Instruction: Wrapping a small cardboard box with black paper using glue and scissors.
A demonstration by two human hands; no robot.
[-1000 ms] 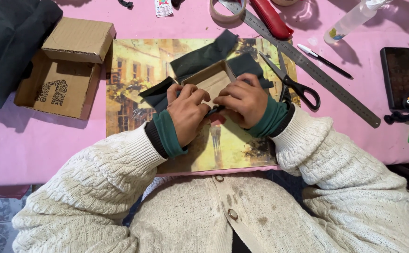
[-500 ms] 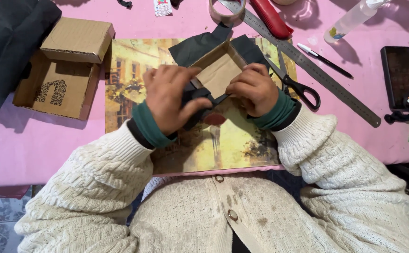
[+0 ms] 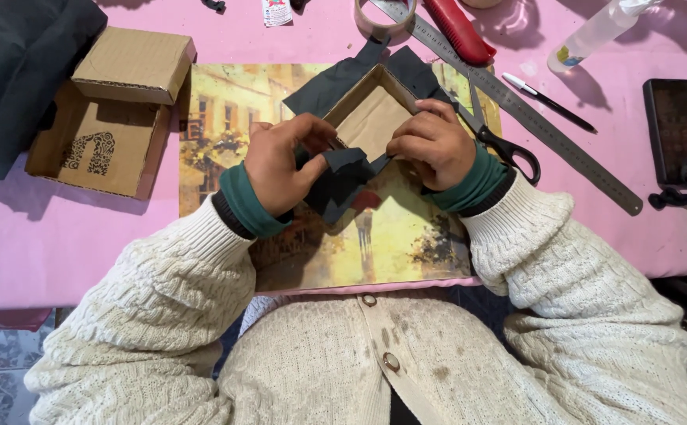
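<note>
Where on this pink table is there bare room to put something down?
Free pink cloth lies below the open cardboard box, left of the picture mat. Another patch sits between the steel ruler and the black phone. The far edge is crowded: tape roll, red knife, bottle, pen, scissors.

Small open cardboard tray (image 3: pixel 369 118), brown inside, tilted, corner toward 12 o'clock, resting on the painted street-scene board. Dark grey paper sheet (image 3: pixel 342 179) wrapped beneath, flaps spreading at 11 and 1 o'clock, crumpled fold at 6 o'clock.
</note>
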